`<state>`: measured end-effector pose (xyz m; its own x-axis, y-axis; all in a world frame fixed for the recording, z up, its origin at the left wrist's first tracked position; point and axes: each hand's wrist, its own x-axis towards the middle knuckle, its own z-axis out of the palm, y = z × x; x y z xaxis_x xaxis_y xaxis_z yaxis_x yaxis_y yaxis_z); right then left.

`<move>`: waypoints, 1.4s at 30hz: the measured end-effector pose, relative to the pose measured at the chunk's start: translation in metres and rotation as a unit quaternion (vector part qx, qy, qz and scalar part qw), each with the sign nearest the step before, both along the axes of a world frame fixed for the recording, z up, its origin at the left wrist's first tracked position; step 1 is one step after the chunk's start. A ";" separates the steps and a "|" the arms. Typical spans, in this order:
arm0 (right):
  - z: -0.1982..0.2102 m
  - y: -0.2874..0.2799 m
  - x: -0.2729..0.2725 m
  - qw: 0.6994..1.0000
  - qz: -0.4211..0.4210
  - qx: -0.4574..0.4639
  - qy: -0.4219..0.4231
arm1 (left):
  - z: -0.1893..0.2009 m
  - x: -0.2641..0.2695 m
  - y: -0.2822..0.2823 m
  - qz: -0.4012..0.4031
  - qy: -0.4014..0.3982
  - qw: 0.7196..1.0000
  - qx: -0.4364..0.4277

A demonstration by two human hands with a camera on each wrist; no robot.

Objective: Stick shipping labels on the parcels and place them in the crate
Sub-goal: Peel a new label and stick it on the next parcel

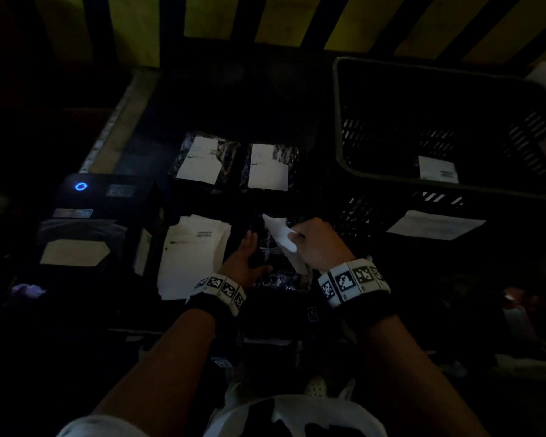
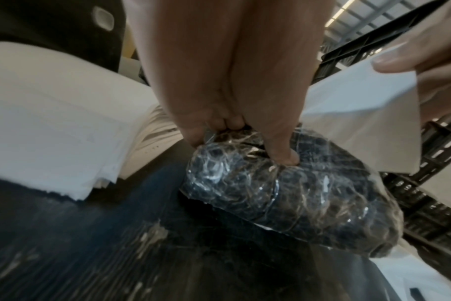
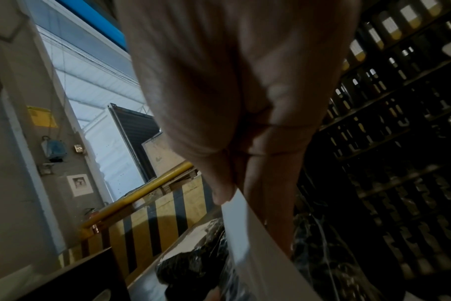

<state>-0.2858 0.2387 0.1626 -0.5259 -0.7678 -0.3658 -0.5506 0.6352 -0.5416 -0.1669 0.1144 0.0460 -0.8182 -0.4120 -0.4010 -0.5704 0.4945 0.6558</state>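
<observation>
A crinkly, plastic-wrapped dark parcel [image 2: 283, 193] lies on the worktop [image 2: 90, 244], its edge pinched in the left hand's [image 2: 232, 81] grip. The right hand [image 1: 319, 244] pinches a stiff white label [image 2: 361, 122] just above it.

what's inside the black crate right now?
One labelled parcel: its white label shows low in the crate, near the front wall. The rest of the interior is too dark to read, and the front rim hides the floor nearest the person.
</observation>
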 end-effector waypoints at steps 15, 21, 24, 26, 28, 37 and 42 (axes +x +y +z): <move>0.015 0.005 -0.009 1.000 0.000 -0.007 0.005 | 0.002 0.002 0.001 -0.003 -0.007 1.000 0.006; 0.014 0.007 -0.015 0.999 -0.024 -0.025 -0.021 | 0.004 0.003 -0.004 -0.014 -0.030 0.999 0.010; 0.014 0.012 -0.014 0.999 -0.026 -0.045 -0.013 | 0.006 0.001 -0.003 -0.016 -0.032 0.999 0.012; 0.014 0.014 -0.012 0.999 -0.020 -0.049 0.006 | 0.006 0.001 -0.003 -0.012 -0.029 0.999 0.014; 0.015 0.015 -0.012 0.999 -0.006 -0.038 0.017 | 0.005 0.000 -0.002 -0.009 -0.028 0.999 0.018; 0.016 0.020 -0.016 0.999 -0.017 -0.028 0.016 | 0.006 0.002 -0.001 -0.014 -0.032 0.999 0.016; 0.023 0.022 -0.015 0.999 -0.013 -0.021 0.022 | 0.008 0.001 0.000 -0.022 -0.039 0.999 0.016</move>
<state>-0.3011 0.2604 0.1856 -0.5602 -0.7684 -0.3095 -0.5585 0.6263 -0.5439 -0.1657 0.1142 0.0542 -0.8006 -0.3628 -0.4769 -0.5991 0.4989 0.6262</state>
